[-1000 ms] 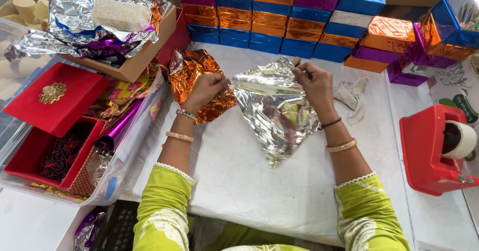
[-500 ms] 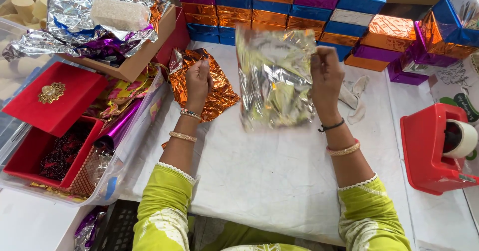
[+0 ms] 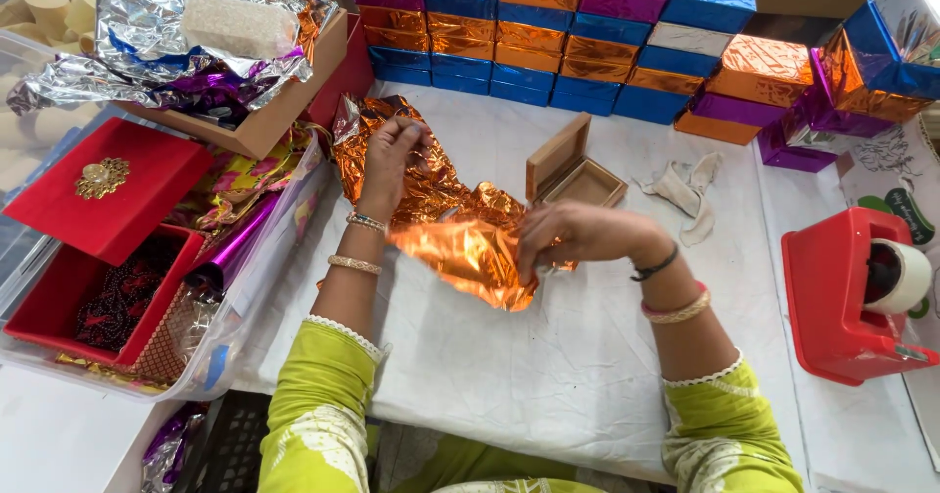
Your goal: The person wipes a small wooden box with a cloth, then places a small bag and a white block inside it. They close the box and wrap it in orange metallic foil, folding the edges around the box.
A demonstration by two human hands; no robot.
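A crumpled sheet of orange foil (image 3: 460,243) lies across the white cloth-covered table (image 3: 548,385). My left hand (image 3: 390,150) grips its far edge near the back left. My right hand (image 3: 573,238) pinches the near part of the same orange foil, lifting it a little. Just behind my right hand stands a small open wooden box (image 3: 573,172), lid tilted up, apart from both hands. The silver foil sheet is not in view between my hands.
Stacked foil-wrapped boxes (image 3: 587,33) in blue, orange, purple and silver line the back. A red tape dispenser (image 3: 857,292) stands at right. At left are a cardboard box of foil sheets (image 3: 196,52), a red jewellery box (image 3: 98,199) and a clear plastic bin (image 3: 235,336). A cloth scrap (image 3: 685,185) lies nearby.
The silver foil that both hands held up is gone from my hands. Both hands now hold the orange foil, and the small wooden box has come into sight.
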